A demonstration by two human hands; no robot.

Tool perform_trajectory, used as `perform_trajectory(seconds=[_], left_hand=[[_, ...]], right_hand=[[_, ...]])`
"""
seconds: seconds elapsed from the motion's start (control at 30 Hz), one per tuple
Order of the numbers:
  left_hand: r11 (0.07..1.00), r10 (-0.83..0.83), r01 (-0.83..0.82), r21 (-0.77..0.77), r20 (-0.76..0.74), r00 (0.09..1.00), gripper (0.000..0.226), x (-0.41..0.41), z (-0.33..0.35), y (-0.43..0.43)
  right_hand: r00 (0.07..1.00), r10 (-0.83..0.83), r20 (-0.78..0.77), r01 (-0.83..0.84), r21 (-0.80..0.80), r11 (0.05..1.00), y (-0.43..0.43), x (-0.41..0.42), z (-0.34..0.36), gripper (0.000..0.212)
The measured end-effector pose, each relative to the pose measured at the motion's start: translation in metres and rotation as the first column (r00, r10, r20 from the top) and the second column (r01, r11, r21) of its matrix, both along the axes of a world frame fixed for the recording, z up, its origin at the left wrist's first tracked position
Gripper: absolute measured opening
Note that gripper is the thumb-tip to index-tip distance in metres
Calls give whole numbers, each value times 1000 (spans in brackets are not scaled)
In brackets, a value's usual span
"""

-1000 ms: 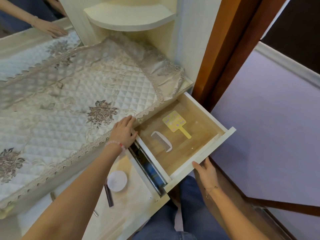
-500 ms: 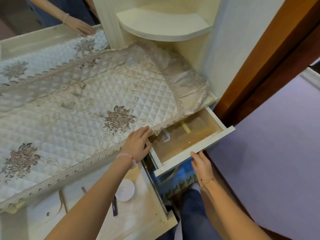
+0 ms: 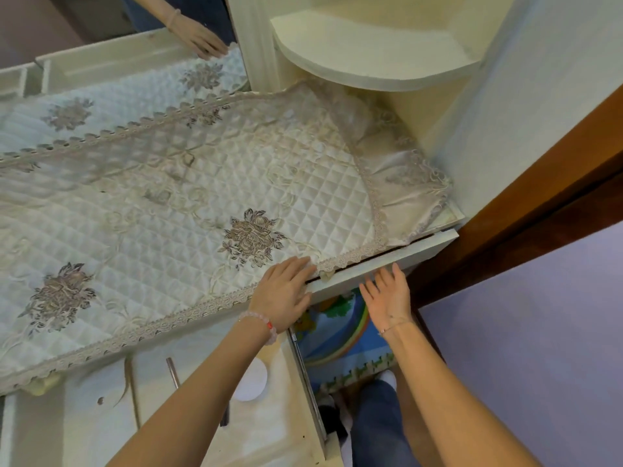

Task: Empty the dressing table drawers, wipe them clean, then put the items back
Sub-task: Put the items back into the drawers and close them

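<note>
The right drawer of the dressing table is pushed in, with only its cream front showing below the lace edge of the quilted cloth. My left hand lies flat on the table edge and cloth, fingers straight. Just in front of the drawer front, my right hand is held with fingers spread, holding nothing. The middle drawer stands pulled out below my left arm, with a white round pad, a dark thin stick and a thin brownish strand inside it. The comb and yellow paddle are hidden.
A curved corner shelf rises at the back right. A mirror reflects a hand. A brown door frame and a lilac surface are to the right. A colourful floor mat and my jeans show below.
The right drawer slid from wide open to fully pushed in, hiding the comb and yellow paddle. My right hand let go of the drawer front and opened. The view shifted left.
</note>
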State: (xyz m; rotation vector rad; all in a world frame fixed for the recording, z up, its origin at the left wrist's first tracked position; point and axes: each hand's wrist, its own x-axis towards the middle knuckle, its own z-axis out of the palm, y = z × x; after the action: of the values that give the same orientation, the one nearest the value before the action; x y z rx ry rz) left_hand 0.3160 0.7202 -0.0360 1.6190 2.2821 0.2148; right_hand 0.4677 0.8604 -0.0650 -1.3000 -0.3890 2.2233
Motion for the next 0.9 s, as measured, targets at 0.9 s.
perform_trajectory(seconds=[0.9], left_hand=[[959, 177, -142, 246, -127, 976, 44, 19, 35, -53]], right_hand=[[523, 132, 842, -852, 518, 68, -16, 38, 57, 55]])
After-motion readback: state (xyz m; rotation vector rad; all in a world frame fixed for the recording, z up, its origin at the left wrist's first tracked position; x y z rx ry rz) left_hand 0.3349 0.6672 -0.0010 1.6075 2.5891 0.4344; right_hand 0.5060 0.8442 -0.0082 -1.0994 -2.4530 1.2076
